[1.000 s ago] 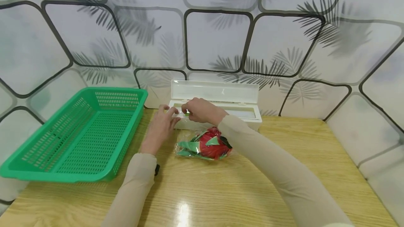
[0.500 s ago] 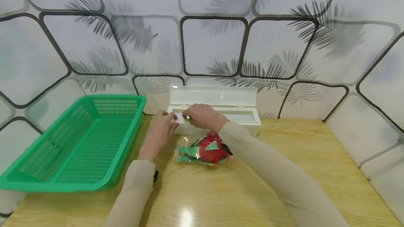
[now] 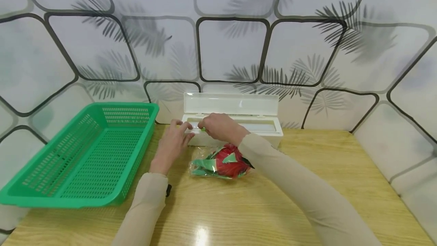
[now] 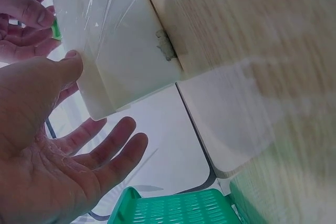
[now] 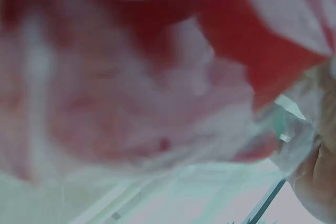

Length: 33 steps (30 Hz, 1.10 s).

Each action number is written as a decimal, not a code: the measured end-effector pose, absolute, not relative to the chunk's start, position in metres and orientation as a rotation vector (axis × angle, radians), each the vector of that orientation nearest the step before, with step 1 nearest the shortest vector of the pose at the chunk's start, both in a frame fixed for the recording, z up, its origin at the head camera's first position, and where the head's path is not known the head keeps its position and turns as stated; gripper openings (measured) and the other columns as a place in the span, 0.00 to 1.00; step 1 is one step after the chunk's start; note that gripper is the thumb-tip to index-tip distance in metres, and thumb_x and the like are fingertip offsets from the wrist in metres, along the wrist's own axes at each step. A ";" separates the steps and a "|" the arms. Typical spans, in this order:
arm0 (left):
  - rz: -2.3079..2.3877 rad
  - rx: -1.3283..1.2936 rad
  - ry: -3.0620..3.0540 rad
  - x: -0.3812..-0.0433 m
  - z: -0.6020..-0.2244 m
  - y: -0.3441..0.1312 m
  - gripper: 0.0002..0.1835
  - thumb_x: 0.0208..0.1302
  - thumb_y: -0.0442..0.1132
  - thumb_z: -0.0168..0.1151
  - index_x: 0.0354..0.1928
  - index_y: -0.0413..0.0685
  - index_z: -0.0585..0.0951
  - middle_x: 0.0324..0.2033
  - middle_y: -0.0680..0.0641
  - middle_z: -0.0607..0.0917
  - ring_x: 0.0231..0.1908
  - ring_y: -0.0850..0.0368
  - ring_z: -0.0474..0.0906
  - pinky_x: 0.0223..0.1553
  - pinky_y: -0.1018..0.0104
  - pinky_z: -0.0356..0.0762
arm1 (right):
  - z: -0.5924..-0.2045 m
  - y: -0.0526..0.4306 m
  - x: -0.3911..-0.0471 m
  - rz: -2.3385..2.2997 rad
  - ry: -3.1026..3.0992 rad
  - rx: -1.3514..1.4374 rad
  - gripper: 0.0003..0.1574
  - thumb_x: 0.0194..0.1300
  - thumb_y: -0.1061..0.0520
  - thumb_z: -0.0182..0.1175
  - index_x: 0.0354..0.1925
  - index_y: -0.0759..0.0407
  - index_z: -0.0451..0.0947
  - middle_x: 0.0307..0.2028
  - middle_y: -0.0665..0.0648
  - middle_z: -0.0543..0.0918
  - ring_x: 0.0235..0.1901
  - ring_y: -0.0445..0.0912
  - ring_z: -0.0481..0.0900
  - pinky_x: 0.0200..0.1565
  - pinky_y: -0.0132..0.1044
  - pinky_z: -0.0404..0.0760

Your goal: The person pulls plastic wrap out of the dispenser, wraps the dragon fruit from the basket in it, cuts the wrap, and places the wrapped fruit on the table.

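A long white cling film dispenser (image 3: 266, 140) stands by the wall with its hinged lid (image 3: 232, 104) raised. My left hand (image 3: 172, 144) holds its left end. In the left wrist view the thumb lies at the box's edge, and the other fingers of the left hand (image 4: 63, 145) spread past the end. My right hand (image 3: 221, 127) pinches a small green slider (image 3: 203, 129) on the dispenser's front rail. In front lies a clear plastic bag (image 3: 222, 163) with something red and green inside; this bag (image 5: 157, 66) blurs across most of the right wrist view.
A green plastic basket (image 3: 97, 158) with slotted walls stands at the left. The wooden table (image 3: 307, 185) runs back to a patterned wall (image 3: 235, 48). My right forearm (image 3: 300, 185) crosses over the table beside the bag.
The head view has tilted slightly, shifting the scene lower. Both hands stay at the dispenser's left end, the right one still pinching the green slider.
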<state>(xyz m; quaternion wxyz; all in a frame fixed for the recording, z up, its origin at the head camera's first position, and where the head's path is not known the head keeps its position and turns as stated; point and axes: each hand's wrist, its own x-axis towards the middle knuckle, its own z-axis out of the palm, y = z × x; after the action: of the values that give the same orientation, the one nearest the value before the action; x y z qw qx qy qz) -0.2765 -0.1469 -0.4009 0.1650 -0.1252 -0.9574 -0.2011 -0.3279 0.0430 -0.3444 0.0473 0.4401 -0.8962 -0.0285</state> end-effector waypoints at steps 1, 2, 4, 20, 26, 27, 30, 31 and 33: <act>-0.574 -0.357 -2.729 -0.277 -0.401 -0.147 0.13 0.75 0.47 0.59 0.53 0.49 0.79 0.59 0.32 0.74 0.48 0.32 0.81 0.35 0.42 0.85 | -0.345 0.044 -0.328 -0.126 -2.700 1.354 0.16 0.73 0.65 0.58 0.53 0.54 0.86 0.48 0.54 0.90 0.47 0.51 0.87 0.50 0.43 0.86; -0.573 -0.356 -2.731 -0.277 -0.401 -0.147 0.13 0.75 0.47 0.59 0.53 0.49 0.79 0.59 0.32 0.74 0.48 0.32 0.81 0.35 0.42 0.85 | -0.346 0.044 -0.327 -0.170 -2.663 1.362 0.17 0.73 0.65 0.58 0.54 0.53 0.85 0.48 0.53 0.90 0.46 0.51 0.87 0.49 0.43 0.86; -0.569 -0.351 -2.737 -0.277 -0.401 -0.147 0.13 0.75 0.48 0.59 0.54 0.50 0.79 0.60 0.33 0.74 0.49 0.32 0.81 0.35 0.41 0.85 | -0.349 0.046 -0.326 -0.271 -2.591 1.372 0.17 0.74 0.65 0.56 0.55 0.52 0.83 0.47 0.52 0.90 0.43 0.51 0.86 0.46 0.42 0.86; -0.566 -0.329 -2.748 -0.277 -0.402 -0.146 0.14 0.76 0.49 0.58 0.54 0.51 0.78 0.61 0.34 0.73 0.49 0.31 0.80 0.33 0.39 0.84 | -0.363 0.057 -0.319 -0.410 -2.426 1.347 0.13 0.77 0.66 0.53 0.54 0.54 0.75 0.42 0.52 0.86 0.39 0.50 0.82 0.37 0.38 0.84; -0.574 -0.343 -2.752 -0.278 -0.402 -0.144 0.14 0.76 0.49 0.58 0.54 0.50 0.78 0.60 0.33 0.74 0.49 0.31 0.80 0.33 0.40 0.84 | -0.364 0.061 -0.319 -0.410 -2.429 1.324 0.11 0.75 0.60 0.59 0.54 0.53 0.77 0.43 0.52 0.87 0.41 0.49 0.84 0.40 0.37 0.85; -0.574 -0.345 -2.748 -0.278 -0.402 -0.145 0.14 0.75 0.48 0.59 0.54 0.50 0.78 0.60 0.33 0.74 0.49 0.31 0.80 0.34 0.40 0.84 | -0.364 0.062 -0.319 -0.413 -2.436 1.321 0.12 0.74 0.60 0.60 0.54 0.53 0.77 0.43 0.52 0.87 0.42 0.50 0.84 0.41 0.37 0.86; -0.571 -0.340 -2.745 -0.277 -0.401 -0.146 0.14 0.75 0.48 0.60 0.54 0.49 0.79 0.60 0.33 0.75 0.49 0.31 0.80 0.34 0.40 0.84 | -0.362 0.062 -0.319 -0.388 -2.464 1.324 0.12 0.75 0.61 0.59 0.54 0.53 0.78 0.45 0.53 0.88 0.43 0.50 0.84 0.42 0.38 0.86; -0.573 -0.338 -2.747 -0.277 -0.401 -0.147 0.14 0.75 0.48 0.60 0.54 0.49 0.79 0.60 0.34 0.75 0.50 0.31 0.80 0.34 0.40 0.84 | -0.361 0.062 -0.319 -0.387 -2.472 1.328 0.12 0.75 0.63 0.57 0.54 0.54 0.78 0.45 0.53 0.88 0.43 0.50 0.84 0.42 0.38 0.86; -0.582 -0.334 -2.753 -0.277 -0.401 -0.147 0.14 0.74 0.48 0.61 0.55 0.50 0.80 0.61 0.34 0.75 0.51 0.32 0.79 0.35 0.40 0.85 | -0.359 0.062 -0.318 -0.398 -2.482 1.331 0.12 0.76 0.64 0.56 0.54 0.54 0.79 0.46 0.53 0.88 0.43 0.51 0.84 0.42 0.39 0.86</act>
<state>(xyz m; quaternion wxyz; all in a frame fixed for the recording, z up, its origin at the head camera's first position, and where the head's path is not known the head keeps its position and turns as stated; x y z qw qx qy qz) -0.2772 -0.1472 -0.4009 0.1533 -0.1163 -0.9601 -0.2031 -0.3179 0.0618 -0.3590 0.1481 0.4627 -0.8631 -0.1383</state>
